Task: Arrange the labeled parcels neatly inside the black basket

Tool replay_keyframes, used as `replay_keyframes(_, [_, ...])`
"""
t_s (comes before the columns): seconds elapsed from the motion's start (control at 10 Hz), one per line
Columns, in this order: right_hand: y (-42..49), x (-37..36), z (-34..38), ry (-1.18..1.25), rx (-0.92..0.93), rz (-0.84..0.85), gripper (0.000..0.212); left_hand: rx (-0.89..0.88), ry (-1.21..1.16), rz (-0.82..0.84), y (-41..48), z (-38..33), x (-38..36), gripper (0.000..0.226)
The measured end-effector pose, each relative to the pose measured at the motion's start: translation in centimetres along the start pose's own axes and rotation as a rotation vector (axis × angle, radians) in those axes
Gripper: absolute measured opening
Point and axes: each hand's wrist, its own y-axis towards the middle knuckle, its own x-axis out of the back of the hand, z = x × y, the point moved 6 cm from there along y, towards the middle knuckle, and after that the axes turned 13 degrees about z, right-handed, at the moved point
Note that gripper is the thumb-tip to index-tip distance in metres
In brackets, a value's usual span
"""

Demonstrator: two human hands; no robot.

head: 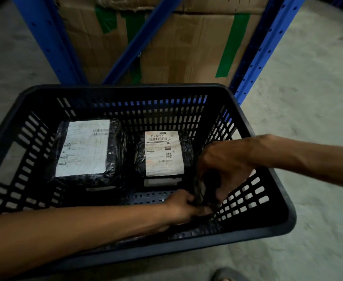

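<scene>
The black slotted basket (263, 226) sits on the floor below me. Two black-wrapped parcels lie flat inside it with white labels up: a large parcel (85, 151) at the left and a smaller parcel (163, 154) marked 310-BAL17 in the middle. Under each, the edge of another parcel shows. At the basket's right side, a third dark parcel (202, 189) stands on edge, blurred and mostly hidden. My right hand (225, 163) grips its top from above. My left hand (183, 205) holds its lower end near the basket floor.
A blue steel rack (51, 41) stands just behind the basket, holding big cardboard boxes (176, 47) with green tape. Grey concrete floor (318, 98) spreads to the right and left. A shoe tip (225, 275) shows at the bottom edge.
</scene>
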Motion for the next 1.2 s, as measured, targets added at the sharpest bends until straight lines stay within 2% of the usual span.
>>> replay_keyframes(0.1, [-1.8,2.8,-1.8,0.399,0.068,-0.135,0.056,-0.026,0.057,0.027,-4.4,-1.4,2.9,0.046])
replay_keyframes(0.2, [-3.0,5.1,-4.9,0.923,0.094,-0.375,0.046,-0.065,-0.039,-0.077,-9.1,-2.9,6.1,0.067])
replay_keyframes(0.3, [-2.6,5.6,-6.8,1.480,0.163,-0.425,0.046,-0.281,-0.301,-0.158,-12.1,-5.2,8.9,0.060])
replay_keyframes(0.4, [-1.2,5.0,-7.0,1.844,0.124,-0.336,0.056,-0.407,-0.444,-0.310,-13.2,-6.9,11.5,0.033])
replay_keyframes(0.5, [0.4,4.8,-6.1,2.035,0.151,-0.317,0.060,-0.327,-0.502,-0.566,-11.9,-6.3,14.5,0.031])
replay_keyframes(0.6, [1.9,5.0,-5.5,1.918,0.126,-0.470,0.042,-0.265,-0.506,-0.700,-10.3,-5.6,16.4,0.029])
replay_keyframes(0.7, [3.3,4.8,-5.9,1.930,0.100,-0.601,0.014,-0.211,-0.378,-0.772,-8.5,-4.9,17.6,0.022])
replay_keyframes(0.8, [4.9,3.6,-6.2,1.839,-0.023,-0.642,0.013,-0.109,-0.278,-0.700,-6.2,-3.6,18.0,0.023])
replay_keyframes(0.9, [6.6,1.8,-5.5,1.604,-0.228,-0.568,0.026,0.003,-0.050,-0.545,-4.4,-2.8,17.3,0.023])
replay_keyframes(1.0, [7.1,0.7,-5.6,1.576,-0.309,-0.544,0.036,0.064,0.014,-0.450,-3.8,-2.2,17.6,0.025])
replay_keyframes(1.1, [4.5,3.3,-6.4,1.392,-0.400,-0.724,0.024,0.058,0.062,-0.432,-5.0,-3.6,18.8,0.046])
replay_keyframes(1.2, [-3.1,8.3,-5.0,1.262,-0.112,-1.103,0.050,-0.102,0.277,-0.564,-8.0,-4.7,17.2,0.048])
